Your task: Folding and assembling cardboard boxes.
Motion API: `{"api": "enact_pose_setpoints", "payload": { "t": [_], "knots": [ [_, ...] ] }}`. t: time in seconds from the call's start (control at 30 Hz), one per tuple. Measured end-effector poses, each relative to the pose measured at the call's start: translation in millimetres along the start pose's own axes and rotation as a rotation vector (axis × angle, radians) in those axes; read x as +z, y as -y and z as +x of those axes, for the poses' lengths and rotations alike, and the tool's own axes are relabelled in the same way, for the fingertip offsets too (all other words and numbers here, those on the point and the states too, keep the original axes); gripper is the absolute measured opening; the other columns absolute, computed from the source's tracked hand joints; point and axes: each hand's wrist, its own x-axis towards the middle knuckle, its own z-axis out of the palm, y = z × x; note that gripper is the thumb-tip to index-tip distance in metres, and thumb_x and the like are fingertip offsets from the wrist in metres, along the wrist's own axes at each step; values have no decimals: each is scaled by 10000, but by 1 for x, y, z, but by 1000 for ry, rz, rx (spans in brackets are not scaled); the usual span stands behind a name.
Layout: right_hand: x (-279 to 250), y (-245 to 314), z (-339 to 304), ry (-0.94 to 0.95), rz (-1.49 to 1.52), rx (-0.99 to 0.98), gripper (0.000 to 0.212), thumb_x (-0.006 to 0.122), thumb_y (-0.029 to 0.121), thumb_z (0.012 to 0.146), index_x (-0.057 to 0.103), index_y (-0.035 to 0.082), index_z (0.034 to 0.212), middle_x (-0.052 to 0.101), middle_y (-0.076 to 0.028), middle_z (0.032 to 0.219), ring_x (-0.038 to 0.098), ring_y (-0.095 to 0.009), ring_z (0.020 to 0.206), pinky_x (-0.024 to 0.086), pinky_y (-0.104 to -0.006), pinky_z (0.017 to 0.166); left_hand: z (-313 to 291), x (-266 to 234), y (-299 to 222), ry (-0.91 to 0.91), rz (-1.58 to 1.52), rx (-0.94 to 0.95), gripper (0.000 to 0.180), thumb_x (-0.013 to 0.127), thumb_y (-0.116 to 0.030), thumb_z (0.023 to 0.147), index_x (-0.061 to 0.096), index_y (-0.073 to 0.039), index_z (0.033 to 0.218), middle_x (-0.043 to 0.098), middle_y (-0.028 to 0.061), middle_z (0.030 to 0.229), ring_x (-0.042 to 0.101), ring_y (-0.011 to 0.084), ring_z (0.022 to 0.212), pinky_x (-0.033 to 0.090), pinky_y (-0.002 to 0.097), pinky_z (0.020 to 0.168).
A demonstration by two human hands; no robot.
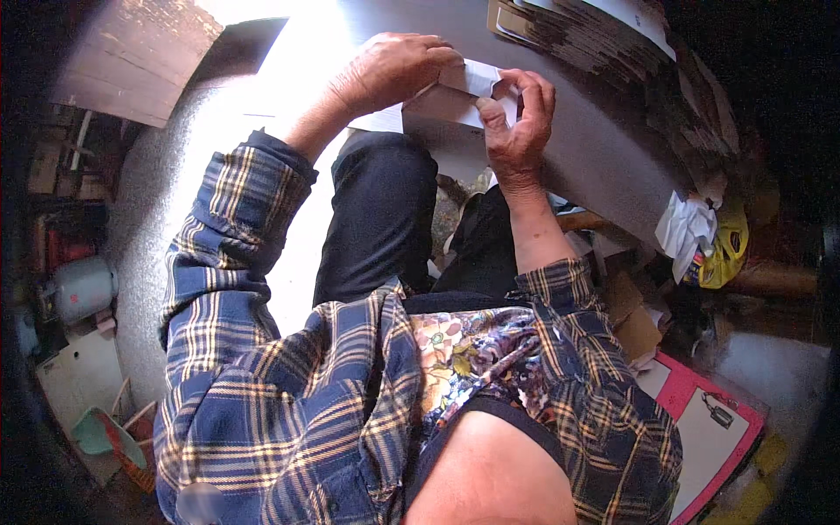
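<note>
A folded white cardboard box [446, 104] lies across the near edge of a pale work surface, above my knees. My left hand [398, 72] is bent over its left part, with the fingers closed at the far edge; the fingertips are partly hidden. At the right end, my right hand [522, 122] grips the box, thumb on the near side and curled fingers around the end flap. The box looks partly folded, with a bright upper panel and a shaded near panel.
A stack of flat cardboard pieces [604, 61] stands at the far right of the grey work surface [604, 131]. White and yellow plastic bags [726, 249] hang at the right. A pink-edged board [713, 437] lies lower right. A green basin [107, 437] sits lower left.
</note>
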Motion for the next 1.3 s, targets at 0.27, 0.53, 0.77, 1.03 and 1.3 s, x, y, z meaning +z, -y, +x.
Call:
{"api": "enact_pose_setpoints", "payload": {
  "t": [0.27,0.53,0.77,1.03,1.3],
  "knots": [
    [2,-2,-2,10,-8,138,320,672,152,690,578,53,980,497,-139,1005,501,-297,966,416,-396,865,0,-6,-1,-38,-169,106,277,593,-87,801,596,-101,1077,622,122,993,619,311,926,521,383,815],
    [-3,-5,-2,34,8,158,345,697,156,675,574,51,980,488,-137,1004,503,-294,958,418,-398,868,1,-10,4,51,-344,101,320,610,-89,807,593,-97,1126,606,138,1107,597,322,1009,504,394,871],
    [-2,2,1,57,59,207,372,719,164,662,573,53,985,480,-130,1010,497,-289,973,419,-394,874,0,-9,3,91,-281,31,334,640,-131,807,597,-106,1137,594,128,1150,589,312,1039,499,403,880],
    [-1,5,3,63,3,173,344,691,147,678,575,50,987,477,-131,1009,491,-281,980,419,-378,877,4,-6,-1,-27,-1,113,222,624,-234,840,619,-115,1027,628,93,966,624,252,932,518,344,815],
    [4,4,4,34,-28,132,322,663,150,691,578,50,984,484,-137,998,486,-293,982,395,-407,893,10,-9,-7,74,-29,-28,194,647,-248,827,623,-99,950,616,87,920,633,247,866,533,356,734]
  ]
}}
